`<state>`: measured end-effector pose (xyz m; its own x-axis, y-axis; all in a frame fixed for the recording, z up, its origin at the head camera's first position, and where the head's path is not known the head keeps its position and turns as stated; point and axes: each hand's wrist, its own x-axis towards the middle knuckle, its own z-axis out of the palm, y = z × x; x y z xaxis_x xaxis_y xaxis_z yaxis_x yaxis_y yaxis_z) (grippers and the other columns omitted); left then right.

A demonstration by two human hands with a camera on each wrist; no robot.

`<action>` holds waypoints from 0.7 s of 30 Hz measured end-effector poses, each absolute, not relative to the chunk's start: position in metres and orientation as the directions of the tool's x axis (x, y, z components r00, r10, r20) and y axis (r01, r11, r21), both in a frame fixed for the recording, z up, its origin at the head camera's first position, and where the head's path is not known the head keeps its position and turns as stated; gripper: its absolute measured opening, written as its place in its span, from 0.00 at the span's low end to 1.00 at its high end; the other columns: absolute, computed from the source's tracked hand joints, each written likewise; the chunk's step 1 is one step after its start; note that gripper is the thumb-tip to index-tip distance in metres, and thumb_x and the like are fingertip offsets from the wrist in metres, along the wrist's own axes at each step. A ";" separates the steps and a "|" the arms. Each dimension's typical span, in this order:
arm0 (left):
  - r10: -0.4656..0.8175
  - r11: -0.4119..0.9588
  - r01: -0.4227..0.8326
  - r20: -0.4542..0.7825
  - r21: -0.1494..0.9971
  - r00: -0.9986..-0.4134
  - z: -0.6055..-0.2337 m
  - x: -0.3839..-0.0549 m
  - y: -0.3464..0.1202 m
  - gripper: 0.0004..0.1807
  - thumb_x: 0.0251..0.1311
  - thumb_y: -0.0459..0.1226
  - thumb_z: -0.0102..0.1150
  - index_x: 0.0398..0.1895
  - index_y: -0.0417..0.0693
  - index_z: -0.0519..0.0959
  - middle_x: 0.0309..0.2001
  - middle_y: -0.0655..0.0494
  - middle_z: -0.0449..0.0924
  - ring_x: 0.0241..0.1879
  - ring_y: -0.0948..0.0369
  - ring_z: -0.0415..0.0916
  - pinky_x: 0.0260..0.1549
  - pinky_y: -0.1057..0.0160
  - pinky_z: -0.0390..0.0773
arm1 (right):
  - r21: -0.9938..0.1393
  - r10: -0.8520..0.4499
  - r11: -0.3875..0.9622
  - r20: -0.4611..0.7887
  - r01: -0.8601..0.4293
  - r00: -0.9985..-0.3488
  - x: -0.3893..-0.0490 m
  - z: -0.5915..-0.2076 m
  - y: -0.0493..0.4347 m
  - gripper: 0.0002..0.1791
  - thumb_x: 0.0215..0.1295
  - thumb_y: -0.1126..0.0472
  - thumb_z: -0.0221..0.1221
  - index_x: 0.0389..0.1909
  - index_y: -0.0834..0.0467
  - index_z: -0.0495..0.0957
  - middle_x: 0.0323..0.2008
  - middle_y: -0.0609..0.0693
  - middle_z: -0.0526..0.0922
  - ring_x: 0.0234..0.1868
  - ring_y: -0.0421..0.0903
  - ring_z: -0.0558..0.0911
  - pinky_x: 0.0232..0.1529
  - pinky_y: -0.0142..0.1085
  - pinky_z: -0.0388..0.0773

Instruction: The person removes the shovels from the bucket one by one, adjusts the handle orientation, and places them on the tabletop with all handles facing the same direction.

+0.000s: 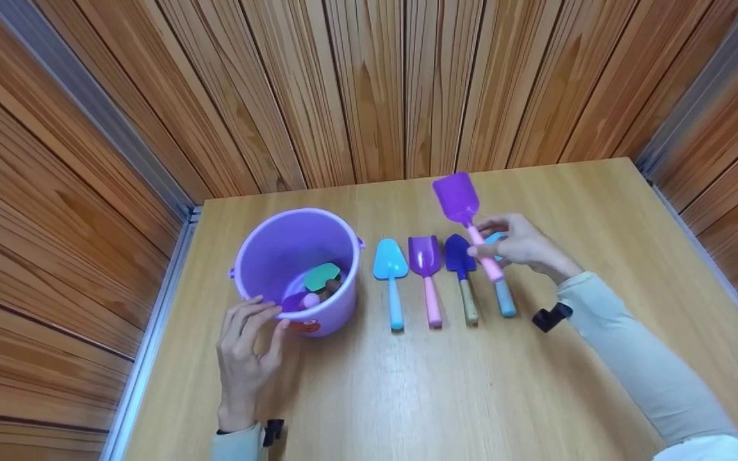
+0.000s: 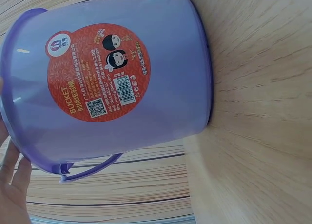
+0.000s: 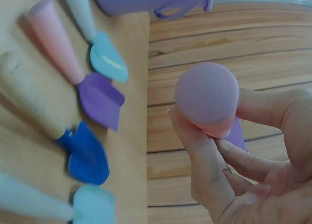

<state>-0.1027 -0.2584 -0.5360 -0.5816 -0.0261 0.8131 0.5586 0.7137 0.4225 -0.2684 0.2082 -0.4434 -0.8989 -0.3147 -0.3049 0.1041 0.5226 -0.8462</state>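
My right hand (image 1: 519, 243) pinches the pink handle of a purple toy shovel (image 1: 457, 197), held above the table with its blade pointing away from me. The right wrist view shows the round end of that handle (image 3: 207, 92) between thumb and fingers. My left hand (image 1: 244, 358) holds the near rim of a purple bucket (image 1: 342, 304), fingers over the edge and thumb outside. Beneath the raised shovel lies a light-blue shovel (image 1: 505, 298), partly covered. Left of it, in a row, are a dark-blue shovel (image 1: 460, 256), another purple shovel (image 1: 425, 256) and a light-blue trowel (image 1: 390, 259).
Inside the bucket lie a green piece (image 1: 321, 276) and some purple and brown items, only partly visible. A red label (image 2: 97, 72) is on the bucket's side. The wooden table (image 1: 420, 384) meets plank-patterned walls (image 1: 375, 96) at the back and sides.
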 end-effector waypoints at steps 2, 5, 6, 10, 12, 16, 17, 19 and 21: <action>-0.022 0.712 0.566 0.819 0.415 -0.574 -0.536 -0.103 -0.258 0.19 0.73 0.50 0.66 0.49 0.44 0.90 0.49 0.48 0.89 0.58 0.46 0.82 0.71 0.69 0.74 | -0.845 -0.298 0.521 -0.312 0.120 -0.902 -0.268 -0.447 0.216 0.40 0.67 0.55 0.73 0.74 0.66 0.68 0.65 0.65 0.75 0.51 0.53 0.82 0.44 0.40 0.91; -0.021 0.709 0.571 0.822 0.414 -0.570 -0.536 -0.104 -0.258 0.19 0.73 0.50 0.66 0.49 0.44 0.90 0.49 0.49 0.89 0.58 0.45 0.81 0.71 0.69 0.74 | -0.845 -0.274 0.517 -0.315 0.137 -0.909 -0.267 -0.453 0.227 0.41 0.67 0.54 0.73 0.75 0.66 0.67 0.66 0.65 0.74 0.51 0.53 0.81 0.42 0.38 0.90; -0.023 0.709 0.569 0.820 0.416 -0.572 -0.536 -0.103 -0.258 0.19 0.74 0.50 0.66 0.49 0.44 0.90 0.49 0.49 0.89 0.58 0.46 0.81 0.71 0.69 0.74 | -0.844 -0.267 0.516 -0.317 0.143 -0.910 -0.267 -0.456 0.230 0.41 0.68 0.54 0.73 0.75 0.66 0.67 0.66 0.65 0.73 0.51 0.53 0.80 0.42 0.38 0.90; -0.032 0.707 0.567 0.820 0.423 -0.572 -0.536 -0.103 -0.258 0.19 0.74 0.51 0.65 0.49 0.45 0.90 0.49 0.49 0.89 0.58 0.46 0.82 0.70 0.68 0.74 | -0.842 -0.246 0.509 -0.341 0.179 -0.907 -0.267 -0.466 0.240 0.42 0.70 0.53 0.71 0.76 0.67 0.65 0.67 0.66 0.72 0.52 0.53 0.80 0.44 0.38 0.90; -0.031 0.706 0.568 0.820 0.423 -0.571 -0.537 -0.103 -0.257 0.19 0.74 0.51 0.65 0.50 0.45 0.90 0.49 0.49 0.89 0.58 0.46 0.82 0.71 0.68 0.74 | -0.836 -0.236 0.512 -0.361 0.200 -0.902 -0.266 -0.471 0.245 0.42 0.71 0.53 0.70 0.77 0.67 0.63 0.68 0.66 0.71 0.53 0.53 0.80 0.46 0.39 0.89; -0.037 0.705 0.563 0.815 0.431 -0.578 -0.537 -0.102 -0.258 0.19 0.74 0.51 0.65 0.50 0.45 0.90 0.50 0.49 0.89 0.58 0.46 0.81 0.71 0.68 0.74 | -0.819 -0.216 0.527 -0.387 0.227 -0.896 -0.267 -0.479 0.254 0.43 0.72 0.52 0.69 0.79 0.66 0.61 0.71 0.67 0.70 0.58 0.55 0.77 0.50 0.40 0.88; -0.039 0.703 0.562 0.814 0.435 -0.580 -0.537 -0.102 -0.258 0.19 0.74 0.51 0.65 0.50 0.44 0.90 0.50 0.49 0.89 0.58 0.46 0.81 0.71 0.68 0.74 | -0.816 -0.213 0.531 -0.387 0.226 -0.897 -0.267 -0.480 0.255 0.43 0.72 0.52 0.69 0.79 0.66 0.61 0.71 0.67 0.70 0.60 0.56 0.77 0.51 0.40 0.88; -0.043 0.700 0.561 0.811 0.441 -0.584 -0.537 -0.103 -0.258 0.20 0.74 0.51 0.65 0.49 0.43 0.90 0.50 0.49 0.89 0.59 0.46 0.81 0.71 0.68 0.74 | -0.809 -0.203 0.541 -0.391 0.230 -0.898 -0.268 -0.482 0.257 0.43 0.72 0.52 0.69 0.79 0.66 0.61 0.71 0.67 0.69 0.61 0.57 0.76 0.52 0.39 0.86; -0.043 0.697 0.563 0.810 0.444 -0.585 -0.537 -0.103 -0.258 0.20 0.74 0.51 0.65 0.49 0.43 0.89 0.50 0.49 0.89 0.59 0.46 0.81 0.71 0.67 0.74 | -0.805 -0.194 0.546 -0.392 0.233 -0.899 -0.267 -0.482 0.259 0.43 0.71 0.52 0.69 0.79 0.65 0.62 0.71 0.66 0.70 0.62 0.58 0.76 0.53 0.39 0.85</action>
